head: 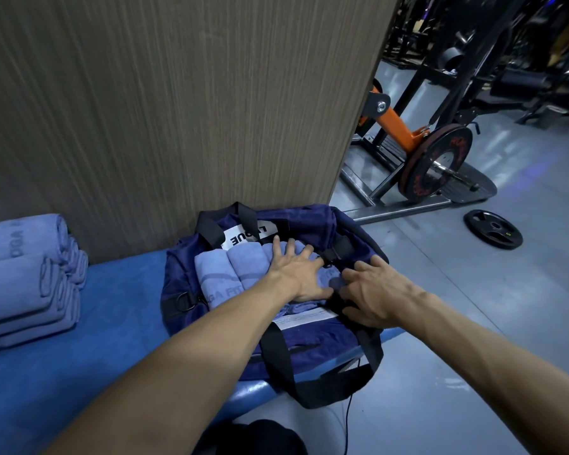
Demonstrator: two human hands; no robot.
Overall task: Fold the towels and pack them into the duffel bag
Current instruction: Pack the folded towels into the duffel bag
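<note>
A navy duffel bag (312,349) with black straps lies open on the right end of a blue padded bench (119,326). Several folded light-blue towels (224,270) lie side by side inside it. My left hand (298,270) presses flat on the towels in the bag with its fingers spread. My right hand (372,293) rests on the bag's right side with bent fingers at the towel's edge and the black strap; whether it grips anything is unclear. A stack of folded light-blue towels (23,277) sits at the bench's left end.
A wood-grain wall panel (178,110) stands right behind the bench and bag. To the right on the grey floor stand a weight machine with an orange arm (395,123) and a loaded plate (437,162). A loose black weight plate (492,228) lies on the floor.
</note>
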